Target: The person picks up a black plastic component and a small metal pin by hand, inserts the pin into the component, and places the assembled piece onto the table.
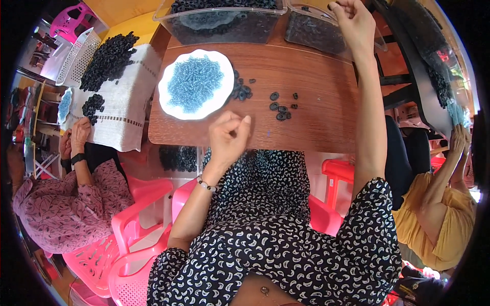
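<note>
My right hand [354,28] is stretched out over the clear plastic bin [312,34] at the far right of the table, its fingers pinched on a small black piece [333,5]. My left hand [229,136] hovers at the table's near edge, fingers curled in and thumb up; what it holds, if anything, is hidden. A white scalloped plate [228,97] beyond it bears a heap of small clear bluish pieces [195,83]. Beside the plate lies a little pile of black oval pieces [241,92]. Several black ring-like pieces [282,108] are scattered to the right of it.
A large clear bin [224,28] of black pieces stands at the back. Leftward, a co-worker's hands [79,133] are at a cloth-covered table [130,97] with black piles and a white basket [76,56]. Another co-worker's hands [458,140] are at the right. Pink chairs [135,204] stand close by.
</note>
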The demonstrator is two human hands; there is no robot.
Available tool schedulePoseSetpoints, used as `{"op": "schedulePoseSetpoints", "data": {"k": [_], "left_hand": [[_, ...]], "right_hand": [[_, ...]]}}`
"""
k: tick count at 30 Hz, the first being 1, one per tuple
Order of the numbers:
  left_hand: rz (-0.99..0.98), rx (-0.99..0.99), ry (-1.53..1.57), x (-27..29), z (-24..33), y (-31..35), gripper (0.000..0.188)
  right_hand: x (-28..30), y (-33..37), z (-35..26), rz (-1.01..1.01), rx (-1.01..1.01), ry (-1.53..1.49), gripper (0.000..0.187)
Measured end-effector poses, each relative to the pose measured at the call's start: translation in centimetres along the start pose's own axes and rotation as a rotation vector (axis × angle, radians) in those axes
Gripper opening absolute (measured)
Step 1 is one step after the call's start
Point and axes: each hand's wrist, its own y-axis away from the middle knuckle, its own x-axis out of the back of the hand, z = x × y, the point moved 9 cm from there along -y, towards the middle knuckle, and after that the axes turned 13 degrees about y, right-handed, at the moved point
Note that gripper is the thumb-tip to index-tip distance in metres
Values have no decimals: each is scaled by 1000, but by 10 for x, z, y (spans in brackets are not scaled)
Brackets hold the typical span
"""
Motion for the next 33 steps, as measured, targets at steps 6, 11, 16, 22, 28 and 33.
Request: {"op": "schedulePoseSetpoints", "data": {"k": [6, 11, 16, 22, 28, 33], "left_hand": [[-20, 25, 11, -1, -2, 0, 30], [-14, 11, 22, 1, -3, 1, 29], [-24, 68, 29, -2, -3, 0, 31], [-37, 51, 23, -2, -1, 0, 31], [-34, 56, 6, -2, -3, 2, 30], [-12, 61, 9, -1, -4, 2, 30]], "right_hand": [[-27, -10, 33, -26, -8, 184, 21], [-27, 52, -24, -40, 122, -76, 18], [-71, 135, -58, -472, 174, -212, 13], [-82, 181, -67, -667, 254, 5, 14], [-89, 191, -61, -759, 323, 68, 18], [-91, 190, -59, -761, 218, -32, 12]]}}
